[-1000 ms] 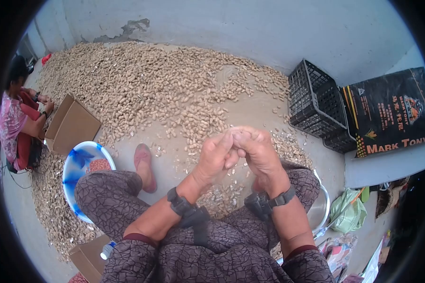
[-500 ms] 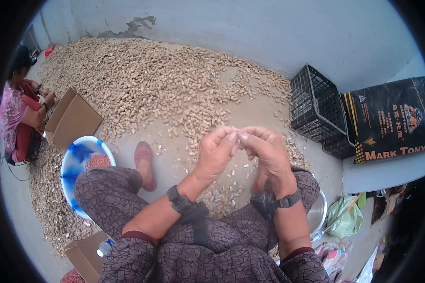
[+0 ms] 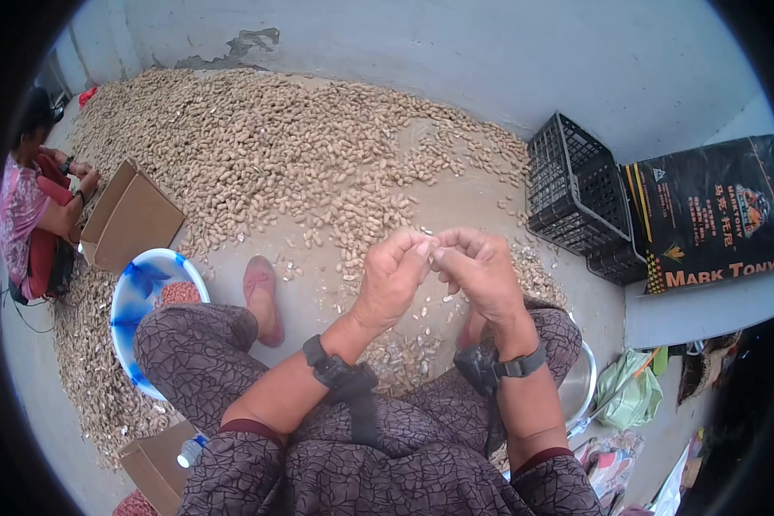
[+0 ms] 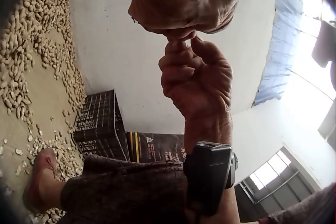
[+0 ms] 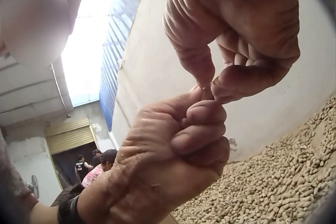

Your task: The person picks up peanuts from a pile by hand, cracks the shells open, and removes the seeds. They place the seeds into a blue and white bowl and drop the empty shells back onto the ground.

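Observation:
My left hand (image 3: 390, 273) and right hand (image 3: 480, 268) meet above the floor between my knees, fingers curled and tips together. Between the fingertips, in the right wrist view, they pinch a small peanut (image 5: 207, 92), mostly hidden by the thumbs and fingers. In that view the right hand (image 5: 239, 35) is above and the left hand (image 5: 173, 145) below. A big heap of unshelled peanuts (image 3: 267, 146) spreads over the floor ahead. Broken shells (image 3: 402, 361) lie beneath the hands.
By my left knee stands a blue-and-white basin (image 3: 136, 288) with reddish shelled peanuts (image 3: 179, 293). A cardboard box (image 3: 138, 219) sits behind it, near another seated person (image 3: 39, 206). Black crates (image 3: 576, 185) and a black printed bag (image 3: 705, 211) are at right, a metal basin (image 3: 579, 387) by my right knee.
A second ago the hands were pressed tightly together with thumbs touching. They have since drawn slightly apart, and the fingertips now pinch a small peanut between them.

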